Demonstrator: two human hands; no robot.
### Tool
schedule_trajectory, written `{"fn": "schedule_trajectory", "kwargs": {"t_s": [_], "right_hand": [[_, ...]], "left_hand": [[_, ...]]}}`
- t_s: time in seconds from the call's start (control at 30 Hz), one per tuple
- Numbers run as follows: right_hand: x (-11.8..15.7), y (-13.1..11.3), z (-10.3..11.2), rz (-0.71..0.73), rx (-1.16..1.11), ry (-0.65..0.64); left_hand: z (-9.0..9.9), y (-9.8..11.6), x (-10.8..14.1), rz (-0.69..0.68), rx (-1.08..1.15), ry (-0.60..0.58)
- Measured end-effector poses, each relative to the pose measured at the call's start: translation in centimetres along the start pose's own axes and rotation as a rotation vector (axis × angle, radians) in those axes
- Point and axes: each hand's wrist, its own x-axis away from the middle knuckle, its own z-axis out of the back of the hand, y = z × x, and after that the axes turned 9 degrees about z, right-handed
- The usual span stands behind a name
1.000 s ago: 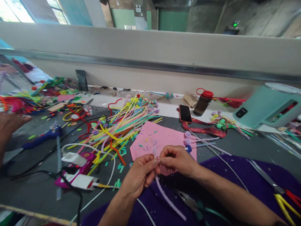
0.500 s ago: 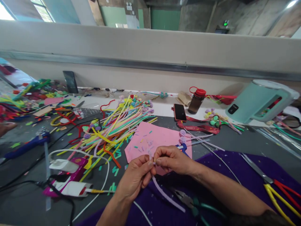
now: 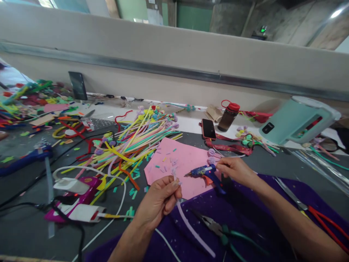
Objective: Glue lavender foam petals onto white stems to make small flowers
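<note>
My left hand [image 3: 160, 196] is closed in a pinch around a lilac pipe cleaner [image 3: 192, 227], whose tail curves down over the purple cloth. A small pale lilac tip pokes up above the thumb. My right hand [image 3: 236, 171] has its fingers pressed together at the right edge of the pink sheet [image 3: 185, 153], by the stems of two lilac pipe-cleaner flowers [image 3: 211, 160]. Whatever lies between those fingertips is hidden. Just left of them, a blue glue gun [image 3: 203, 171] rests on the sheet, nozzle pointing left. Tiny cut bits are scattered there.
Pliers [image 3: 215, 227] and scissors [image 3: 302, 207] lie on the purple cloth [image 3: 242, 214]. Left are a heap of pipe cleaners [image 3: 131, 142], a pink power strip [image 3: 81, 200] with cables, and another glue gun [image 3: 27, 160]. A phone [image 3: 208, 129], bottle [image 3: 228, 118] and kettle [image 3: 294, 122] stand behind.
My right hand has left the pinch beside my left hand and moved right and up, past the glue gun, uncovering it. My left hand keeps the lilac pipe cleaner. The view has shifted slightly.
</note>
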Motion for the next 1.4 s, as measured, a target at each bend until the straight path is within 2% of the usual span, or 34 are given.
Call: {"fn": "schedule_trajectory", "kwargs": {"t_s": [0.07,0.17,0.3,0.43,0.57,0.63,0.73,0.87,0.93,1.03,1.17,1.4], "right_hand": [[1.1,1.1,-0.8,-0.064,0.129,-0.048],[1.8,1.4,-2.6,-0.11,0.181,-0.093],[1.3,1.1,-4.2,-0.173,0.147,-0.052],[1.5,1.3,-4.4,-0.179,-0.027,-0.063],[3.0,1.3,-3.7,-0.173,-0.479,-0.055],[3.8,1.1,-3.3,-0.204,-0.545,0.026],[4.6,0.4,-3.2,-0.252,-0.508,0.228],[5.0,-1.5,-3.5,-0.205,-0.566,0.37],[4.9,-2.6,-3.6,-0.169,-0.639,0.352],[4.8,-3.9,-3.6,-0.099,-0.725,0.223],[5.2,-4.7,-3.4,-0.078,-0.62,0.129],[7.4,-4.2,-3.1,-0.022,-0.268,0.173]], "left_hand": [[-0.1,0.0,0.1,0.004,0.0,-0.016],[-0.1,0.0,0.2,0.0,-0.009,-0.02],[0.0,-0.1,0.1,-0.013,-0.017,-0.011],[0.2,-0.1,0.2,-0.009,0.033,-0.045],[0.3,-0.1,0.5,-0.009,0.099,-0.099],[0.3,-0.2,0.5,-0.006,0.118,-0.113],[0.3,-0.4,0.5,-0.007,0.148,-0.139],[0.4,-0.5,0.4,-0.006,0.17,-0.153],[0.4,-0.5,0.4,-0.012,0.173,-0.149],[0.5,-0.6,0.4,-0.032,0.162,-0.153],[0.6,-0.9,0.5,-0.02,0.127,-0.174],[0.9,-1.3,0.2,-0.012,0.082,-0.226]]}}
